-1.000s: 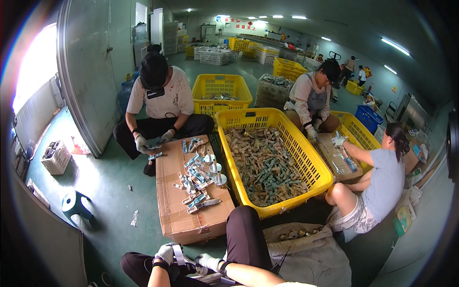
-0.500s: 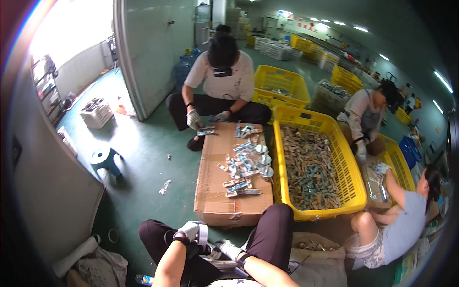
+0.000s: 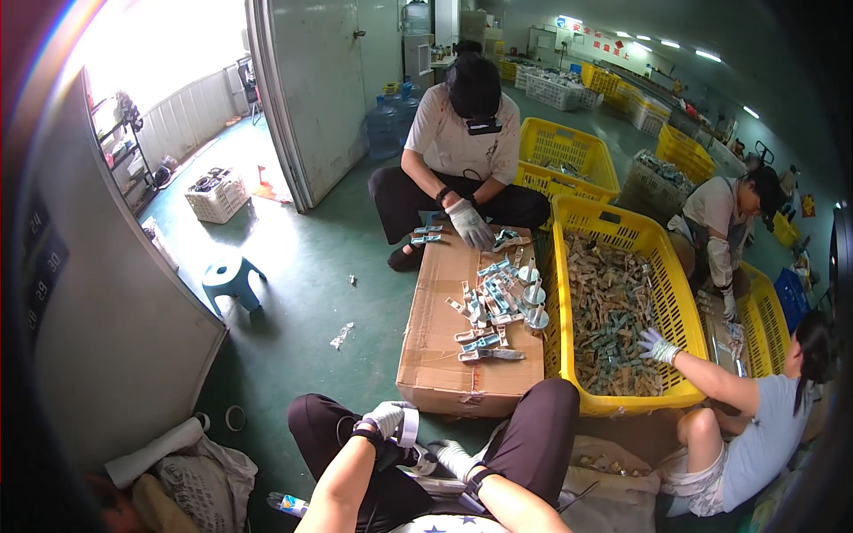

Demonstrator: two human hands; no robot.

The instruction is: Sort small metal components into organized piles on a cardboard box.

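Note:
My left hand [image 3: 387, 416] in a white glove is closed around a white roll of tape [image 3: 408, 427], held above my left thigh. My right hand [image 3: 456, 459], also gloved, sits low between my knees with fingers curled beside a small pale piece; what it grips is hard to make out. Ahead of me, a cardboard box [image 3: 435, 355] bears a loose pile of blue, white and beige plastic clips [image 3: 493, 293]. Pale round discs [image 3: 536, 295] lie at the pile's right side.
Right of the box stands a yellow basket [image 3: 689, 342] full of clips. Across sits a co-worker [image 3: 466, 133]; two more people [image 3: 755, 417] work at the right. A blue stool [image 3: 233, 280] stands left. A sack [image 3: 591, 506] lies by my right knee.
My view has swung left, shifting the scene rightward. The co-worker opposite now reaches to the clips on the box. The near-right person's gloved hand has moved over the basket. My hands keep their pose.

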